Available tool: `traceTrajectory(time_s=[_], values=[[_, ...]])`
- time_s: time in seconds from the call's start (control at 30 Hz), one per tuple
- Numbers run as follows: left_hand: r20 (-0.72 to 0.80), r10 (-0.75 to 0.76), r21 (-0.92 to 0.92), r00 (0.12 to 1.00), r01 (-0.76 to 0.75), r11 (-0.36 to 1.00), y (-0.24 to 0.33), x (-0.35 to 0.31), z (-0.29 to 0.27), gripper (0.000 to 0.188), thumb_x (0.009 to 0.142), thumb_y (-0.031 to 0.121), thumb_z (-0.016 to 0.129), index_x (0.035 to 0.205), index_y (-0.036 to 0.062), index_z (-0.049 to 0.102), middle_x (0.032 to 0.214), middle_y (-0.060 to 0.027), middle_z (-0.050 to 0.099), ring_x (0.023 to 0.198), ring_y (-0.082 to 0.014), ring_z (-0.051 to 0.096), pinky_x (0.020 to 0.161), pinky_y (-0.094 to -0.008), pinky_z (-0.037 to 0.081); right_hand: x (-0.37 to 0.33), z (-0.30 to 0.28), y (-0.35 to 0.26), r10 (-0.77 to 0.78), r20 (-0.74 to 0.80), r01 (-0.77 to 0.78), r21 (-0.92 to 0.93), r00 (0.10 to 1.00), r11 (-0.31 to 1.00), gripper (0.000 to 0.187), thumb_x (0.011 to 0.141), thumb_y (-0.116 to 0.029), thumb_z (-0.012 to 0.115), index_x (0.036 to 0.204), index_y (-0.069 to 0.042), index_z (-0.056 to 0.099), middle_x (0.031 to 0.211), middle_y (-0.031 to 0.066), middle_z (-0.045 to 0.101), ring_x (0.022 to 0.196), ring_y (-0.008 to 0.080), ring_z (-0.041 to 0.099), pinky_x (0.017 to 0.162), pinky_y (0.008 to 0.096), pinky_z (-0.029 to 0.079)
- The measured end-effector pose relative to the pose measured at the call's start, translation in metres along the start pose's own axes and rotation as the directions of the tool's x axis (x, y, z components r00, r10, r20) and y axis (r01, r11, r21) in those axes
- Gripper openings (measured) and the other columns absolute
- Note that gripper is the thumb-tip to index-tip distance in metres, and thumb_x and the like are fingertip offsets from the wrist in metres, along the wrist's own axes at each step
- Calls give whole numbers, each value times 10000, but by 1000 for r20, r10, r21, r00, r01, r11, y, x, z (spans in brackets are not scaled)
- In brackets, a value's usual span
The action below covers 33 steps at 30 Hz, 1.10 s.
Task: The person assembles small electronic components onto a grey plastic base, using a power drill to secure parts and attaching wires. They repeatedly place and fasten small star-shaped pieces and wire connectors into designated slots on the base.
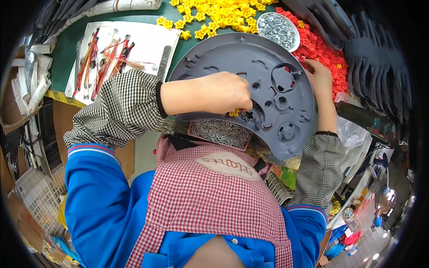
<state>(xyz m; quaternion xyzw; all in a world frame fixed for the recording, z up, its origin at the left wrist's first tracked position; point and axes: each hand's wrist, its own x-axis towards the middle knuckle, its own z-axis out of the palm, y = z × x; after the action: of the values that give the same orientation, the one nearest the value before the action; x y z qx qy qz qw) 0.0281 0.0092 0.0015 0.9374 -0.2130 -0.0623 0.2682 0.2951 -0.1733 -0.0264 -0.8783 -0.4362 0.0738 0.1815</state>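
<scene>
A grey, crescent-shaped plastic panel (pixel 223 50) lies in front of me, its face full of holes, bosses and recesses. My left hand (pixel 225 93) reaches across it, fingers closed on a yellow star-shaped plastic piece (pixel 233 113) near the panel's inner curve. Just beside that piece is a star-shaped opening (pixel 248 116) in the panel. My right hand (pixel 320 77) is at the panel's right edge, beside a heap of small red plastic pieces (pixel 318 47). Its fingers are bent together at the tips, and what they hold, if anything, cannot be made out.
Yellow star pieces (pixel 214 13) are heaped at the back. A white bowl (pixel 298 41) holds small clear or metallic parts. Below the panel, a tray (pixel 191 129) contains many small metal parts. Red and black wires lie on white paper (pixel 152 35) at left; stacked grey panels (pixel 375 62) stand at right.
</scene>
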Motion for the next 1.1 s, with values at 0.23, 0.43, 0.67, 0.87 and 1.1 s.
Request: traceTrajectory(time_s=[0.23,0.43,0.67,0.87,1.1], values=[[-48,31,80,998,-27,996,-2,-7,11,119,733,148,724,832,84,707,823,-13,657,901,-229,610,719,-352,548,-63,-13,-103,-548,18,515,318,836,796,241,714,-48,778,942,-81,710,945,51,700,961,248,622,863,354,493],[72,-49,42,996,46,998,20,-33,0,193,804,223,685,924,79,730,1099,-13,704,1015,-204,620,877,-384,492,-92,27,-103,-671,126,611,319,731,725,207,682,-163,788,877,-124,731,959,-24,684,969,228,572,935,411,424],[-468,64,344,881,115,932,65,-62,48,274,694,169,689,952,83,723,696,30,610,685,-118,593,576,-248,491,-85,28,-106,-638,132,580,310,759,754,149,697,-144,779,827,-100,721,961,29,585,958,250,550,899,400,410],[-388,-91,449,917,274,850,68,-49,89,110,696,165,619,789,107,635,565,42,532,493,-95,539,413,-245,431,-112,20,-126,-473,-23,459,291,881,840,165,712,-125,773,838,-87,673,970,83,570,986,274,562,931,442,424],[-451,-202,128,869,287,949,74,-54,73,116,749,149,613,670,103,542,560,-4,575,526,-189,618,483,-306,511,-164,42,-153,-508,27,503,-198,861,841,118,703,-149,738,802,-127,679,1043,47,584,1047,251,546,1029,482,363]])
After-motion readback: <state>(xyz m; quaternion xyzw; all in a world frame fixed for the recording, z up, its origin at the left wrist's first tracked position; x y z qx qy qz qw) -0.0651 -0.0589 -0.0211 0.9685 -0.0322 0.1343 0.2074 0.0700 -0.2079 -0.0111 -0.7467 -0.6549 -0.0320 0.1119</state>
